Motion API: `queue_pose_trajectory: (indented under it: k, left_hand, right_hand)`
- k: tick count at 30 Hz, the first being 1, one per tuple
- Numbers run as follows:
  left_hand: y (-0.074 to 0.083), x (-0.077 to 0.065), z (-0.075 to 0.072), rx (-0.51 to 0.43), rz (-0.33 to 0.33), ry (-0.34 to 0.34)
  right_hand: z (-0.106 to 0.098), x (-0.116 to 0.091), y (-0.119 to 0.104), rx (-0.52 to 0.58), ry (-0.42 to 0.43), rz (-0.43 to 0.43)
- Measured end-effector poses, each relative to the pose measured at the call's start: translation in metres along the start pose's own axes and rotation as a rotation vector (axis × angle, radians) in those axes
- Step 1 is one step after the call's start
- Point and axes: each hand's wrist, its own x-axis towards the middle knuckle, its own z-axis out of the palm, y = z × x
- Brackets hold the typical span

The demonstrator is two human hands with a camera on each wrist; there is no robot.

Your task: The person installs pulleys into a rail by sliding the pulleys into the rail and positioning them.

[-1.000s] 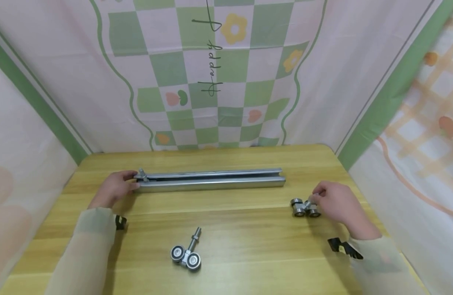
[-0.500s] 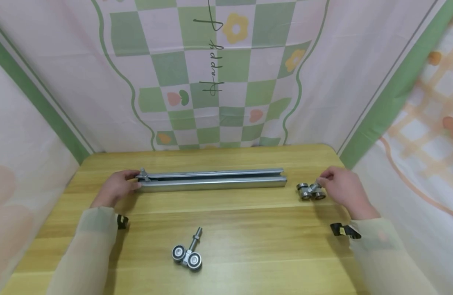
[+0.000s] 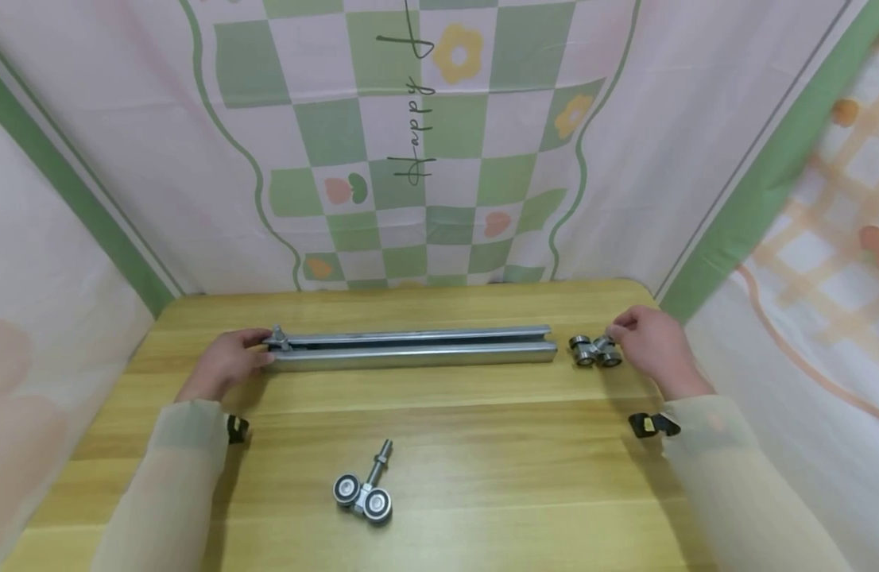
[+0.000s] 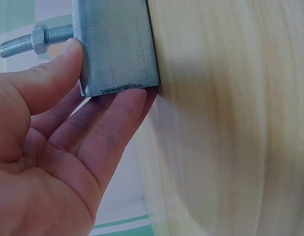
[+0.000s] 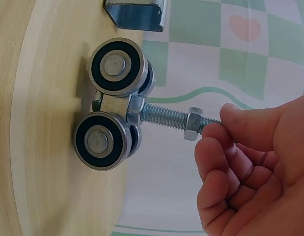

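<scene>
A steel C-shaped rail (image 3: 411, 357) lies across the table, its open slot facing up. At its left end my left hand (image 3: 228, 361) grips it, thumb on the slot edge and fingers against the end, as the left wrist view shows. A threaded bolt (image 4: 36, 40) with a nut sticks out of the slot there; what it joins to is hidden. Just beyond the rail's right end, my right hand (image 3: 654, 345) pinches the bolt tip of a four-wheeled roller trolley (image 5: 115, 105). The trolley's wheels are close to the rail's open end (image 5: 137, 16), with a small gap between.
Another roller trolley (image 3: 364, 496) lies on its side at the front of the wooden table (image 3: 497, 461), bolt pointing away. A patterned curtain (image 3: 454, 159) hangs behind the table's back edge, with more cloth at both sides.
My right hand has carried the roller trolley away from me, up level with the rail, and then slightly left toward its end. My left hand stays on the rail.
</scene>
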Motion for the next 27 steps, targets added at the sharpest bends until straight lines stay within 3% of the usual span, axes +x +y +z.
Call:
queue_pose_trajectory:
  k: [12, 27]
  left_hand:
    - [-0.001, 0.001, 0.000, 0.009, -0.008, 0.004]
    - [-0.002, 0.000, 0.000, -0.003, -0.014, 0.010]
  right_hand:
    - [0.010, 0.010, -0.002, -0.006, 0.048, -0.017]
    - [0.020, 0.019, -0.023, 0.041, -0.026, 0.003]
